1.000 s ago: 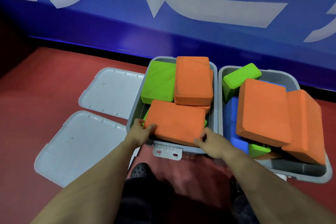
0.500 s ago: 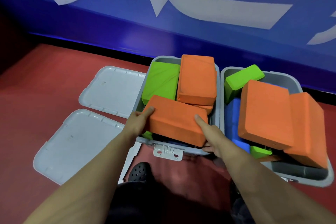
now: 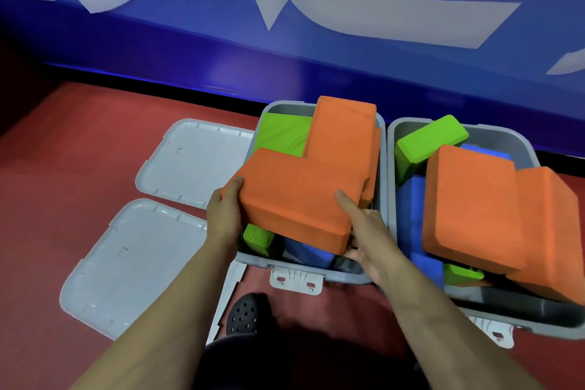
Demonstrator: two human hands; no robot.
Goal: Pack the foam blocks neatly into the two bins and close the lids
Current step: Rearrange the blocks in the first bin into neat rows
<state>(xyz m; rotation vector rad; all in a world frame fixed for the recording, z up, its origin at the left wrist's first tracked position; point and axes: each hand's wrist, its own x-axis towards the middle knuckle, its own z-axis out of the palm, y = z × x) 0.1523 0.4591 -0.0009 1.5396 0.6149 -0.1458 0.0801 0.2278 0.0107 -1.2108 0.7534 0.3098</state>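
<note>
While two grey lids (image 3: 136, 258) lie flat on the red floor left of the left bin (image 3: 381, 168), the right bin (image 3: 525, 142) stands touching its other side, heaped with blocks. Over the left bin's near half, an orange block (image 3: 294, 196) is tilted; the left hand (image 3: 223, 215) grips its left end, the right hand (image 3: 368, 231) clasps its near right corner.

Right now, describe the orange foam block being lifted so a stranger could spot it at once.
Find the two grey bins by the blue wall and take the left bin. At its near end an orange block sits tilted, above a green and a blue block. Unlike the other orange blocks, it is held by the left hand and right hand.
</note>
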